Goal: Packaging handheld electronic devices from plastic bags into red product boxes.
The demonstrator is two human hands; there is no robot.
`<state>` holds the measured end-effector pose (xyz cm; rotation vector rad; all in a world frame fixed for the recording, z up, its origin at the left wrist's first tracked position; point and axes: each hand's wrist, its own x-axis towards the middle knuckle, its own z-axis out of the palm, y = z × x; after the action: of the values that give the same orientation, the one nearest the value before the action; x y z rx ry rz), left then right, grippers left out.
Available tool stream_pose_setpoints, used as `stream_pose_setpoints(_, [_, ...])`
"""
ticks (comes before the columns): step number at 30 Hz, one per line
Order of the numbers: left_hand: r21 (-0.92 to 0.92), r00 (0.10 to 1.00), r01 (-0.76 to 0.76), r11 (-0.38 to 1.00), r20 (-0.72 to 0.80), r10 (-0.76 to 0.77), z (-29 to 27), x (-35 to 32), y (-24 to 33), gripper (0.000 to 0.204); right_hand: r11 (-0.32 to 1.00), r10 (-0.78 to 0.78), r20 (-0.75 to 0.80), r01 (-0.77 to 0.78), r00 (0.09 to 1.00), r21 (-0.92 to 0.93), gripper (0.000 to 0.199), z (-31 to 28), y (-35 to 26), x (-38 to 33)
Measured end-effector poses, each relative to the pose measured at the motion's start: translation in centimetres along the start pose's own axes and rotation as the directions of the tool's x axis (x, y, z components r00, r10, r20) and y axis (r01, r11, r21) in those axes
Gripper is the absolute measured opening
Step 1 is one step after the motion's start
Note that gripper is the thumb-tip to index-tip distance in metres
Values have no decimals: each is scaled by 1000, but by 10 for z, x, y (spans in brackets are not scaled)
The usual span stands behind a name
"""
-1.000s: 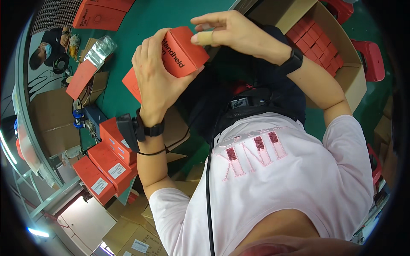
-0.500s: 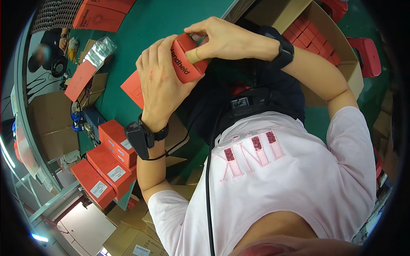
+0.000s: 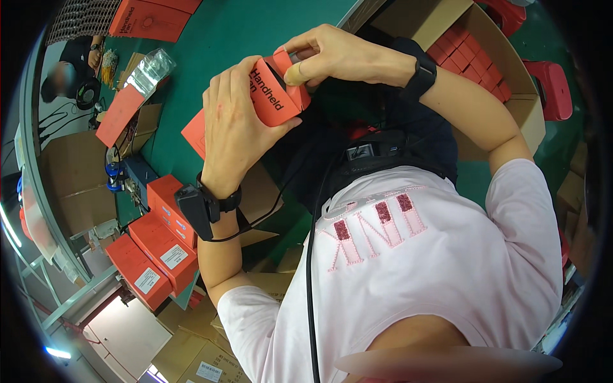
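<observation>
Red box [image 3: 271, 96] gapes at one end — carton [image 3: 529, 118] holds red packs [image 3: 469, 60].

Left grip [image 3: 236, 121] wrapped, thumb spread; right grip [image 3: 329, 59] curled inward; both arms [image 3: 472, 112] bent

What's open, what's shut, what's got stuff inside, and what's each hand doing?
Orange-red cardboard box between the hands: open at the end by the right hand.
Left hand: wrapped around that box.
Right hand: fingers at its open end.
Big brown cardboard carton: open, with small red boxes inside.
Red boxes with white labels: look shut.
</observation>
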<state>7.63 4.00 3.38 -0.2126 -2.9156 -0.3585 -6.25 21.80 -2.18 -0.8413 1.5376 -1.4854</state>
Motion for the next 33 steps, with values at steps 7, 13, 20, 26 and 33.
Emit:
stream_pose_setpoints(7, [-87, 996, 77, 993, -28, -79, -11, -6, -19, 96, 693, -559, -203, 319, 804, -646, 58, -17, 20, -6])
stream_pose_setpoints(13, [-275, 992, 69, 959, -86, -96, -17, -2, -19, 101, 195, -638, 350, 583, 686, -788, 41, -14, -12, -13])
stream_pose_setpoints(20, [-270, 989, 53, 961, -118, -87, -19, -9, -28, 104, 757, -225, 389, 411, 893, -507, 42, -14, -32, -21])
stream_pose_setpoints(26, [-232, 990, 117, 965, -53, -133, -17, -6, -26, 104, 799, -188, 245, 293, 951, -525, 48, -8, -21, -28])
stream_pose_setpoints(33, [-196, 999, 43, 980, 29, -38, -11, -1, -20, 104, 586, -599, 144, 553, 788, -593, 56, -2, 1, -15])
